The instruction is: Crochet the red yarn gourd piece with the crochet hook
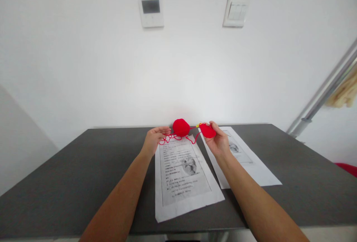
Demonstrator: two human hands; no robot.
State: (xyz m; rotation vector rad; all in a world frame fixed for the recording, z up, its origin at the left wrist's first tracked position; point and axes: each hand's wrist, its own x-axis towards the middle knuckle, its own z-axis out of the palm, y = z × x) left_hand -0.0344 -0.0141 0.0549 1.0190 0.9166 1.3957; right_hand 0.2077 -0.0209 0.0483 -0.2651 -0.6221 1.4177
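Observation:
A ball of red yarn point(181, 127) rests near the back of the dark table, between my two hands. Beside it on the left, my left hand point(156, 137) has its fingers pressed together on a loose strand of red yarn point(166, 140). My right hand point(219, 139) grips a small red crocheted piece point(208, 130) between thumb and fingers. At the left edge of that piece is a small yellow item point(198, 125), too small to identify. Red strands run from the piece toward the ball and sag over the paper.
A printed pattern sheet point(186, 182) lies on the dark table point(83, 182), below the yarn. Another printed sheet point(251, 171) is partly under my right arm. The white wall behind carries a panel with a screen point(152, 12) and a switch point(235, 12). A metal rail point(320, 98) slants at right.

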